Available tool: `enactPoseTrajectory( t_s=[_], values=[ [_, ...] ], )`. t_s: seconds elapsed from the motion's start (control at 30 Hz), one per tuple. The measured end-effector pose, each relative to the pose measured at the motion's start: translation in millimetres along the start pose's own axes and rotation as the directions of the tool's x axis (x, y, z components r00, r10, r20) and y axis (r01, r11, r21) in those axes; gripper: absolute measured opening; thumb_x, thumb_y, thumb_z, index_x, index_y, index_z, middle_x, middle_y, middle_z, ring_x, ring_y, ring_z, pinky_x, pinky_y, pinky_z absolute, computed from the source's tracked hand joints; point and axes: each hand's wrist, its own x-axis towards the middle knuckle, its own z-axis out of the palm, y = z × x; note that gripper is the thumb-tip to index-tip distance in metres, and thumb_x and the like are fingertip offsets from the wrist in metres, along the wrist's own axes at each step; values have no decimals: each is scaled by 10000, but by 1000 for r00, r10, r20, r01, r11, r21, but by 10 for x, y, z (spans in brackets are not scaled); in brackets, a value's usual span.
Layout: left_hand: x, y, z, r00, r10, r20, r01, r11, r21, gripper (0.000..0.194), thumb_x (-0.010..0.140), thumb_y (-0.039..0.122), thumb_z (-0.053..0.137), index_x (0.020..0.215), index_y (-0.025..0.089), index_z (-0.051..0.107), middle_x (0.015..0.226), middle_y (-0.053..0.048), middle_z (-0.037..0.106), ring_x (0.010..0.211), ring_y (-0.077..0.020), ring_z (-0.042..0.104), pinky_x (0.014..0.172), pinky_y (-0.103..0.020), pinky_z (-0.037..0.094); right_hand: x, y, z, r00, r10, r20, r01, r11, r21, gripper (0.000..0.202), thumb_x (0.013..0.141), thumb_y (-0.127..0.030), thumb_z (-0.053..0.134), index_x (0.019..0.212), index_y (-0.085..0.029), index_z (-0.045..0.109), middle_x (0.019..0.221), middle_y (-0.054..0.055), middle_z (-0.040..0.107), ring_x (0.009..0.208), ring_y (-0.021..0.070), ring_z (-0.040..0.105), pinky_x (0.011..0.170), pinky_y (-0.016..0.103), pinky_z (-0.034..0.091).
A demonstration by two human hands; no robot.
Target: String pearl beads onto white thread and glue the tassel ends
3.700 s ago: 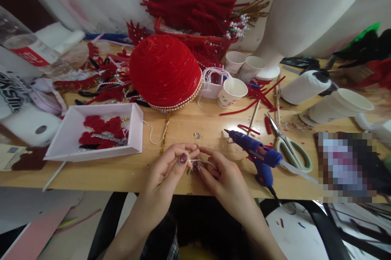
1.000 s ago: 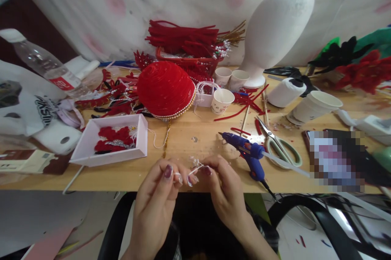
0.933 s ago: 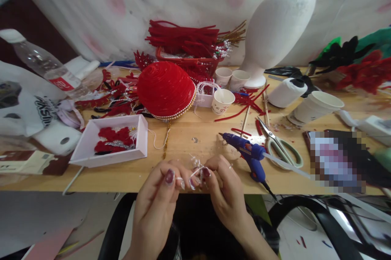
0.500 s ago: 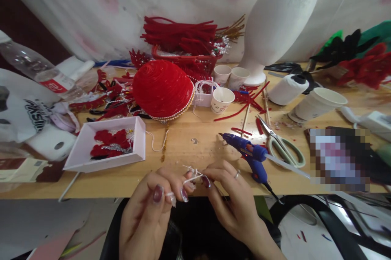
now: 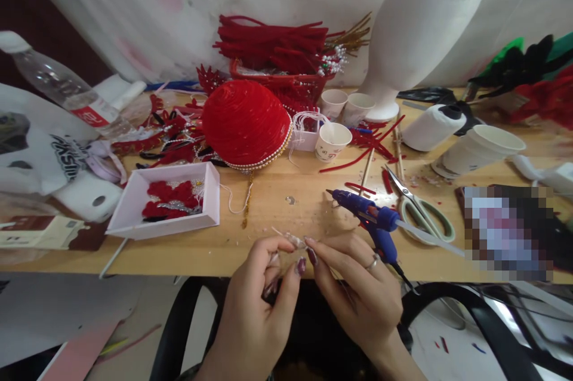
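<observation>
In the head view, my left hand (image 5: 257,309) and my right hand (image 5: 360,285) meet over the table's front edge. Between their fingertips is a small white piece (image 5: 295,240), seemingly wrapped in thread, with a thin end sticking out to the left. My left index finger rests on it while the other left fingers curl beneath. Thumb and index finger of my right hand pinch its right side, and a fine strand runs down that palm. The piece's exact kind is too small to make out. A blue glue gun (image 5: 364,211) lies just beyond my right hand.
Behind stand a red dome-shaped cap (image 5: 246,124) with bead trim, paper cups (image 5: 333,142) and a white mannequin head (image 5: 425,28). A white box (image 5: 163,229) of red pieces is left; scissors (image 5: 423,211) and a thread spool (image 5: 432,128) are right.
My left hand has turned and its index finger now reaches the white piece from above. The strand earlier stretched between the fingers no longer shows there. The whole view has shifted slightly.
</observation>
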Motion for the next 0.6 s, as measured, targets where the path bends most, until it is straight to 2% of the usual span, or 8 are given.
enactPoseTrajectory(
  t_s=[0.07,0.17,0.23,0.3,0.4,0.47,0.5,0.6],
  values=[
    [22,8,-36,980,197,-7,-190,958,215,125,896,181,662,1003,244,660,844,-18,721,614,-145,617,571,-241,458,9,-7,6,1000,25,-3,-25,1000,19,346,871,8,628,1127,-216,696,831,44,720,693,166,662,614,303,535],
    [47,8,-103,901,433,12,-395,808,437,129,885,103,657,939,216,686,773,-17,703,675,-163,661,662,-252,488,9,-2,9,998,68,0,-68,997,47,339,876,6,624,1121,-214,705,841,45,727,715,163,670,624,295,534],
    [58,7,-147,853,522,31,-461,723,514,141,888,83,656,944,205,697,740,-9,666,665,-152,641,675,-247,483,0,7,6,994,105,3,-105,993,55,317,880,-4,628,1101,-213,719,836,43,727,713,159,666,622,290,529],
    [76,7,-177,830,558,15,-477,695,539,183,883,66,659,981,214,704,737,5,617,644,-137,595,653,-240,465,-8,9,4,988,151,16,-152,984,92,298,884,-20,635,1084,-217,736,830,39,726,713,156,666,618,285,526],
    [130,-4,-168,839,537,-84,-438,760,480,183,880,69,647,947,234,689,885,-20,585,825,-166,606,765,-261,483,-9,-2,12,972,231,50,-236,948,213,297,888,-43,643,1074,-245,758,813,23,724,707,153,666,607,278,524],
    [166,-25,-126,884,448,-132,-383,857,345,159,909,83,603,918,235,646,1051,-48,607,1036,-205,608,910,-310,480,-2,-14,22,955,288,79,-298,910,289,301,890,-55,648,1059,-270,773,800,11,725,695,150,662,599,273,521],
    [175,-38,-98,914,385,-130,-345,904,253,157,930,89,573,924,238,623,1088,-51,623,1078,-211,610,936,-322,479,2,-19,27,946,311,90,-323,890,322,299,892,-61,649,1047,-280,779,792,6,727,689,149,660,594,270,520],
    [160,-71,-18,973,210,-94,-206,977,45,136,970,123,538,978,246,597,978,-27,679,922,-182,666,823,-281,520,15,-21,42,924,370,94,-376,841,388,274,898,-80,648,994,-293,792,780,-1,736,689,151,661,601,264,519]
  ],
)
